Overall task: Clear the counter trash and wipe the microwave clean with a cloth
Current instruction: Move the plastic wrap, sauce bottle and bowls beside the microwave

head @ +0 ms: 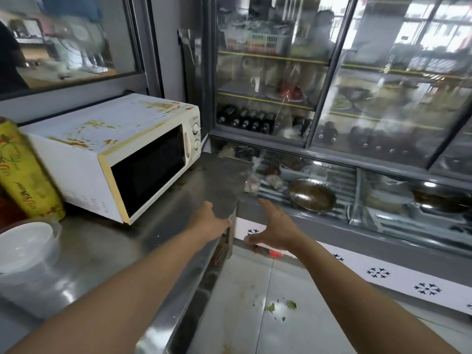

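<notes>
A white microwave [107, 139] stands on the steel counter [102, 251], its door shut and its top smeared with yellow-brown stains. My left hand [208, 221] rests at the counter's right edge, fingers curled over the rim, holding nothing I can see. My right hand [274, 226] hovers just beyond that edge over the floor, palm open and fingers spread. Small brown crumbs [182, 183] lie on the counter by the microwave's front. No cloth is in view.
A yellow roll [28, 172] leans at the microwave's left, above stacked clear plastic containers [25, 249]. A glass-door fridge [332, 85] and a low display case [357, 198] with metal bowls stand ahead. Green scraps [279, 306] litter the tiled floor.
</notes>
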Motion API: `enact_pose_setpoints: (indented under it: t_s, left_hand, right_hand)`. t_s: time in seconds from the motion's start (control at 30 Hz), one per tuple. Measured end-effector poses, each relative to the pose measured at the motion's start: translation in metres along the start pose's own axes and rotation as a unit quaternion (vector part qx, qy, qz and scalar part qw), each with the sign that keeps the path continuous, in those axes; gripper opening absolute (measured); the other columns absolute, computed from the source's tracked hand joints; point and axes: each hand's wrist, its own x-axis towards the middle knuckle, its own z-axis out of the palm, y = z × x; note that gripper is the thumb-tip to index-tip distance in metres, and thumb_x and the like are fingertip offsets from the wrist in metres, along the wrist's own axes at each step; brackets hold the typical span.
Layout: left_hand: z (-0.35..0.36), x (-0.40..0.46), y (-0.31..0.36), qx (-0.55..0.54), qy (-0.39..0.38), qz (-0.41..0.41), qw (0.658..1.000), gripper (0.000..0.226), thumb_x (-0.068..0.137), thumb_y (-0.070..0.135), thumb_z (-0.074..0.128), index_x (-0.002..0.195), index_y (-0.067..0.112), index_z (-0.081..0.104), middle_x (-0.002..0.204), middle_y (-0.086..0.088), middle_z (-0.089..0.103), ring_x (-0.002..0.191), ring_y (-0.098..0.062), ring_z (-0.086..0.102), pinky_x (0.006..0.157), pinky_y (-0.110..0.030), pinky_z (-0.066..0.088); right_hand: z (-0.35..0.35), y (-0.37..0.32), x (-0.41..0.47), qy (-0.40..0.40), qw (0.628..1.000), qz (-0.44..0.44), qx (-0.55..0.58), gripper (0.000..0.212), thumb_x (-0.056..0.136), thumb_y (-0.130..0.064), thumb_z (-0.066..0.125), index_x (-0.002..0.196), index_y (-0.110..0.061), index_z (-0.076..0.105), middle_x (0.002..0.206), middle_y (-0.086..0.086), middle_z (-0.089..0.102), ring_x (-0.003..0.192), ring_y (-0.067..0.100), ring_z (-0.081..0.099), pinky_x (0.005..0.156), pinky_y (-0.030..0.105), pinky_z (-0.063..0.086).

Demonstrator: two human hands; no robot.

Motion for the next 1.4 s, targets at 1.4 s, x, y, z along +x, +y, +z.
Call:
enact_pose_setpoints:
  t_s: [1.4]
  left_hand:
    - [0.196, 0.209, 0.093, -0.088, 0.239, -0.265, 0.93, 0.052, 0.082, 0.029, 0.068, 0.127, 0.011, 0.048, 0.127, -0.009, 0.055, 0.116, -0.025, 0.053, 0.092, -0.026, 0.04]
  right_hand:
    - [-0.027, 0.178, 0.362, -0.296, 0.916, -0.267, -0.049, 0.081, 0.059, -0.034, 0.083, 0.128, -0.02, 0.044, 0.13, 0.005, 0.05, 0.124, 0.021, 0.044, 0.088, 0.017, 0.032]
